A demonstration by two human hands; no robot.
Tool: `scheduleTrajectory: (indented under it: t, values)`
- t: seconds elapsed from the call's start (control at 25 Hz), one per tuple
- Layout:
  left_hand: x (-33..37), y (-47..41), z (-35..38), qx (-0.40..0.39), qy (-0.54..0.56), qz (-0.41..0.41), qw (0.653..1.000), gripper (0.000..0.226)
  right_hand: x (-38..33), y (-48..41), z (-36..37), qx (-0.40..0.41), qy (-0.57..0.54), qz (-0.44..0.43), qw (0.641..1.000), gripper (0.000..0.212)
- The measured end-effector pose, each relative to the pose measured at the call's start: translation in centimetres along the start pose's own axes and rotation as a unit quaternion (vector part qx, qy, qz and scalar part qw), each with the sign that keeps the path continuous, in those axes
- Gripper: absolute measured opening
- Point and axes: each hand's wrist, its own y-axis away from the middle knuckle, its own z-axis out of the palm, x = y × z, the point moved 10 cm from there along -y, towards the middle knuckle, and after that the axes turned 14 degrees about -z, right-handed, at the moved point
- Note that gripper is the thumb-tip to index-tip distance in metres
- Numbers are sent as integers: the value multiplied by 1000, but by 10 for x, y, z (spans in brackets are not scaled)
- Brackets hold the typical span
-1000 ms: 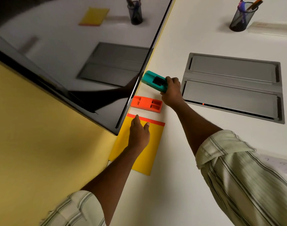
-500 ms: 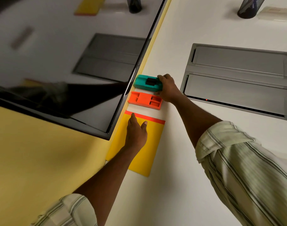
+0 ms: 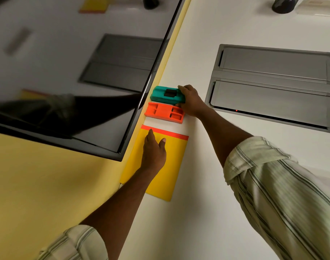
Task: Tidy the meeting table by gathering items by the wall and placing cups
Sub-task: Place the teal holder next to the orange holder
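Teal eraser (image 3: 167, 94) lies at the centre of the frame on the white worktop (image 3: 207, 203), its left end close to the yellow wall (image 3: 38, 184) beneath the dark screen (image 3: 76, 72). We record the right hand (image 3: 191, 103) grasping its right end, thumb on the far edge and fingers curled at the near edge. Directly below it in the frame lies an orange eraser (image 3: 164, 112); whether the two touch we cannot tell. Lower again, past a pale strip, a yellow folder (image 3: 171, 166) with an orange band lies along the wall. The left hand (image 3: 153, 149) rests flat on it, fingers straight, gripping nothing.

We judge the gathering well advanced: three items stand in a row against the wall, and the teal eraser wants only release. A dark holder (image 3: 283, 4), cut off at the upper right edge, stands well apart from the wall, beyond the metal hatch (image 3: 273, 87), and may remain to be moved. No cups are in view, so we cannot confirm that step.
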Motion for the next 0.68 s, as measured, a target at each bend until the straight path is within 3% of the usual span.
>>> scheduleTrajectory:
  t: [0.32,0.48,0.68]
  values:
    - [10,4,-9,7,21,14,1000,53,0,3,1,-5,-7,18,1000,66]
    - [15,14,-14,14,9,39,999,51,-3,19,-28,85,9,45,995,60]
    - [28,41,-2,1,-12,62,998,49,-20,72,-47,133,36,50,989,52]
